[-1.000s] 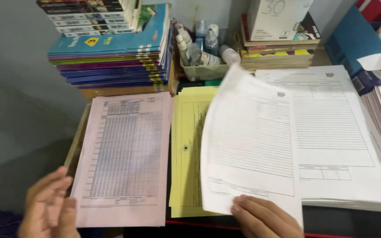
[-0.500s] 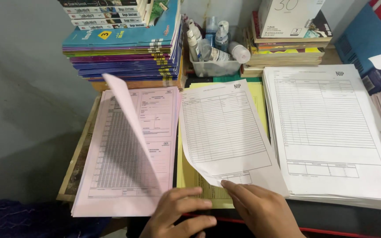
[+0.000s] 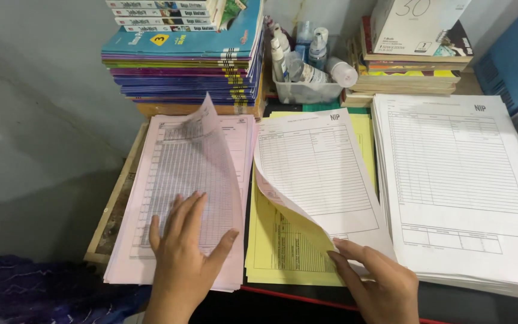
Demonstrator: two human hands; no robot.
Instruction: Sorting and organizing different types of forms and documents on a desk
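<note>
My left hand [image 3: 184, 252] lies flat, fingers spread, on the top sheet of a pink stack of printed forms [image 3: 151, 180]; that sheet's right edge bulges up. My right hand [image 3: 379, 279] pinches the lower corner of a white form [image 3: 313, 168] together with a yellow sheet [image 3: 283, 240], lifting their left side off the yellow stack [image 3: 364, 129] beneath. A thick white stack of forms [image 3: 463, 180] lies to the right, untouched.
Behind the papers stand a pile of coloured books [image 3: 193, 60], a clear tub of small bottles [image 3: 307, 63], and more books under a white box [image 3: 418, 24]. A blue box [image 3: 514, 63] sits far right. The wooden table edge [image 3: 112, 204] borders a grey wall.
The white sheet came off the right stack and landed on the yellow stack. My left hand turned a pink sheet and now presses it flat. My right hand lifts white and yellow sheets together.
</note>
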